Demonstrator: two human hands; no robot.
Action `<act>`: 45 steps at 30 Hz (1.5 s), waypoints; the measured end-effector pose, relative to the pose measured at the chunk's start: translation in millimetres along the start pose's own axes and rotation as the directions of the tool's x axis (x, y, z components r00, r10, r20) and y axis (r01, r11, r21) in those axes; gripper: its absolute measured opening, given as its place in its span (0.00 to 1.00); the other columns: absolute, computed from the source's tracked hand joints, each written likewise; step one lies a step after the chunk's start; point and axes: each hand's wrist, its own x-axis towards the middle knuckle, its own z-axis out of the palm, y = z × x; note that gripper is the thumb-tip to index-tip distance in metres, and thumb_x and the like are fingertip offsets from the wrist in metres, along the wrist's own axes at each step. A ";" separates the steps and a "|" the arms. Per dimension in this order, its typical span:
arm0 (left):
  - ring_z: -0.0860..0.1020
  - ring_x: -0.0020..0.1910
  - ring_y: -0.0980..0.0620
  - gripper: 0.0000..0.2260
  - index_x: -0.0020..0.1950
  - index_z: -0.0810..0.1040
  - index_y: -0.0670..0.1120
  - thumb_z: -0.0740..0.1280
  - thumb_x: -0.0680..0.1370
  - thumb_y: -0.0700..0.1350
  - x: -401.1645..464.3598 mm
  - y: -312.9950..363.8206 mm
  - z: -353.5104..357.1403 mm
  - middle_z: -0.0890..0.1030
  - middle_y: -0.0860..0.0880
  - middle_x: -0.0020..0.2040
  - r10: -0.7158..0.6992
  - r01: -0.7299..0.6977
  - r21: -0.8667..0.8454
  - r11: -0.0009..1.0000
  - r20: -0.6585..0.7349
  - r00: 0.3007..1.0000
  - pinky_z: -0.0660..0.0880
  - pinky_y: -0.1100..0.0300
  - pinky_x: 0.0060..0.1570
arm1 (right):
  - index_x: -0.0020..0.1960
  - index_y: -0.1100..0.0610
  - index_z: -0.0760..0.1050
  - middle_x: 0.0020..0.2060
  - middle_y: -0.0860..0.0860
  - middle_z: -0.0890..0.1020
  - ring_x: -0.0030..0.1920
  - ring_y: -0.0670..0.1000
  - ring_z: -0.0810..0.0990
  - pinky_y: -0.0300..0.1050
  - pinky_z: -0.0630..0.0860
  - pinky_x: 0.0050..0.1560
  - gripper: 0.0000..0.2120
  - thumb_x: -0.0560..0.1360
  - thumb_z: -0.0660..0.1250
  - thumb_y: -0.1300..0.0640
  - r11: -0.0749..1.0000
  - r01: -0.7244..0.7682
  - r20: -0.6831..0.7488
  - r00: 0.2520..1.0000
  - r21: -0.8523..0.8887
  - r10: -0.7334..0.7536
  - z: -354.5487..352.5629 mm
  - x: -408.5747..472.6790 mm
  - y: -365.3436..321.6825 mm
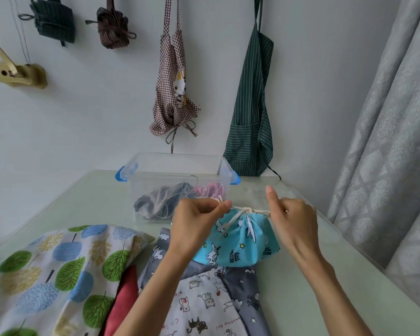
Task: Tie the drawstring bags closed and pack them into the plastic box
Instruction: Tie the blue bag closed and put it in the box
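Note:
A turquoise drawstring bag [238,243] with white unicorn prints lies on the table, its mouth gathered shut by a cream cord [246,210]. My left hand [197,219] pinches one cord end at the bag's top left. My right hand [289,219] pinches the other end on the right, index finger raised. The cord is knotted between them. Behind the bag stands a clear plastic box [177,166] with blue latches. Inside it lie a dark grey bag [160,202] and a pink bag [210,190].
More bags lie near me: a large tree-print one [58,275], a red one [124,301], a grey starry one [243,287] and a pale cat-print one [204,304]. Aprons [250,117] hang on the wall. A grey curtain [386,141] hangs at the right.

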 end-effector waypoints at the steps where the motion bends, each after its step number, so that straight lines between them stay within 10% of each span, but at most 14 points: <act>1: 0.76 0.30 0.52 0.08 0.32 0.84 0.51 0.73 0.71 0.50 -0.3 1.0 -0.1 0.84 0.49 0.31 -0.008 0.008 -0.001 1.000 0.001 1.000 0.70 0.61 0.33 | 0.22 0.54 0.58 0.21 0.49 0.63 0.27 0.49 0.64 0.48 0.65 0.42 0.29 0.79 0.56 0.44 0.983 -0.060 0.034 0.998 0.174 0.055 -1.3 2.4 -0.2; 4: 0.77 0.25 0.61 0.08 0.33 0.84 0.47 0.72 0.72 0.45 -1.3 7.0 -0.9 0.83 0.53 0.28 -0.080 0.086 -0.121 0.989 0.058 0.995 0.69 0.72 0.28 | 0.23 0.54 0.69 0.22 0.47 0.71 0.31 0.48 0.66 0.45 0.64 0.45 0.28 0.78 0.55 0.43 0.711 -0.293 0.265 0.952 0.639 0.154 -14.5 9.6 -4.4; 9: 0.76 0.26 0.64 0.07 0.34 0.85 0.46 0.72 0.72 0.44 1.4 5.9 -4.5 0.83 0.52 0.30 -0.187 0.189 -0.003 0.982 0.129 0.974 0.67 0.75 0.26 | 0.27 0.63 0.70 0.21 0.50 0.71 0.28 0.49 0.69 0.46 0.69 0.42 0.31 0.73 0.63 0.37 0.996 -0.035 0.188 0.982 0.082 0.019 -23.2 6.0 8.2; 13: 0.82 0.32 0.55 0.14 0.29 0.83 0.48 0.69 0.74 0.49 7.9 -8.9 -28.7 0.83 0.53 0.29 -0.235 0.188 0.367 0.911 0.088 0.968 0.78 0.62 0.41 | 0.46 0.49 0.79 0.44 0.43 0.80 0.47 0.42 0.77 0.37 0.71 0.50 0.18 0.68 0.66 0.36 0.994 -0.083 0.700 0.714 0.074 0.007 -26.1 -1.4 7.7; 16: 0.78 0.35 0.54 0.14 0.34 0.79 0.51 0.67 0.73 0.58 9.1 -7.5 -41.3 0.80 0.55 0.33 -0.137 0.116 0.756 0.644 -0.036 0.990 0.73 0.61 0.38 | 0.62 0.38 0.72 0.62 0.33 0.72 0.62 0.37 0.70 0.37 0.67 0.64 0.22 0.69 0.68 0.38 0.998 0.015 0.799 0.598 0.069 -0.064 -10.5 -8.6 10.9; 21: 0.74 0.62 0.52 0.33 0.70 0.68 0.53 0.70 0.69 0.62 15.9 -9.5 -44.1 0.76 0.53 0.64 -0.317 -0.164 0.837 0.522 0.369 0.874 0.71 0.54 0.63 | 0.69 0.46 0.60 0.69 0.44 0.63 0.69 0.46 0.64 0.44 0.63 0.68 0.39 0.64 0.75 0.41 0.994 0.045 0.704 0.709 -0.103 0.041 19.3 -15.8 29.1; 27: 0.62 0.71 0.50 0.27 0.68 0.71 0.51 0.67 0.72 0.61 15.9 -32.3 -35.8 0.69 0.52 0.70 -0.304 -0.429 0.884 0.184 0.467 0.831 0.59 0.52 0.71 | 0.69 0.44 0.67 0.64 0.48 0.75 0.62 0.53 0.74 0.46 0.72 0.56 0.31 0.69 0.73 0.47 0.925 0.197 0.711 0.696 -0.326 0.102 19.5 -15.6 38.6; 35: 0.76 0.42 0.51 0.09 0.57 0.75 0.45 0.65 0.78 0.45 46.6 40.0 -37.8 0.81 0.47 0.54 -0.029 -0.150 0.771 0.619 0.213 0.977 0.72 0.64 0.36 | 0.50 0.46 0.80 0.41 0.47 0.82 0.44 0.53 0.80 0.49 0.73 0.41 0.12 0.69 0.72 0.60 0.946 0.241 0.459 0.881 -0.217 -0.119 -8.2 37.0 -3.2; 39: 0.82 0.42 0.44 0.02 0.45 0.76 0.46 0.68 0.76 0.42 67.8 70.0 -51.0 0.82 0.43 0.49 -0.015 -0.074 0.588 0.806 0.144 0.989 0.80 0.49 0.44 | 0.46 0.50 0.81 0.41 0.53 0.84 0.43 0.54 0.81 0.51 0.76 0.43 0.10 0.68 0.72 0.62 0.979 0.188 0.449 0.883 -0.075 -0.135 -24.2 64.4 -30.3; 45: 0.83 0.44 0.44 0.05 0.47 0.75 0.48 0.70 0.74 0.44 82.2 90.1 -63.2 0.81 0.48 0.45 -0.043 -0.091 0.594 0.799 0.207 0.977 0.81 0.49 0.47 | 0.54 0.61 0.80 0.28 0.50 0.69 0.28 0.46 0.63 0.36 0.59 0.26 0.11 0.72 0.70 0.60 0.969 0.134 0.553 0.833 -0.209 0.004 -46.1 86.8 -55.4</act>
